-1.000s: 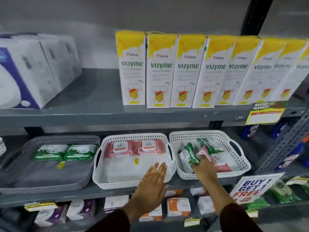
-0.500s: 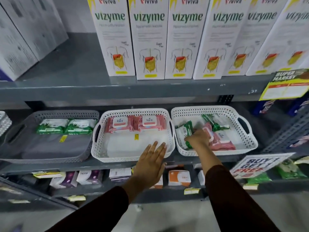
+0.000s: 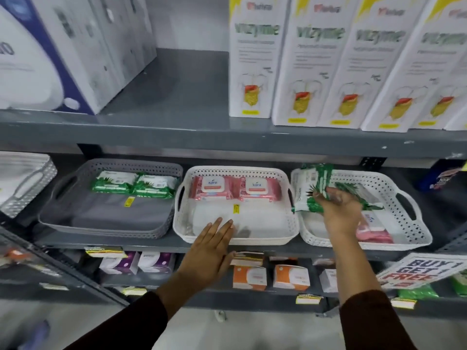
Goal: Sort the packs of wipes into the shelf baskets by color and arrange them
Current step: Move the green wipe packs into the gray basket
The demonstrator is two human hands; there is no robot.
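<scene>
Three baskets stand side by side on the middle shelf. The grey basket (image 3: 58,218) on the left holds two green packs (image 3: 134,183) at its back. The middle white basket (image 3: 182,223) holds two pink packs (image 3: 237,188) at its back. My left hand (image 3: 209,251) rests flat, fingers spread, on this basket's front rim. Over the right white basket (image 3: 414,223), my right hand (image 3: 338,210) grips a green pack (image 3: 313,188), lifted and tilted. Another green pack (image 3: 353,192) and a pink pack (image 3: 374,233) lie in that basket.
Tall white and yellow boxes (image 3: 316,66) line the shelf above, with large white boxes (image 3: 50,51) at its left. The upper shelf edge (image 3: 227,137) hangs just over the baskets. A "Buy 1 get 1 free" sign (image 3: 422,271) sticks out lower right. Small boxes fill the shelf below.
My right hand has closed on a green pack and raised it out of the right basket. My left hand stays on the middle basket's rim. The camera has moved closer.
</scene>
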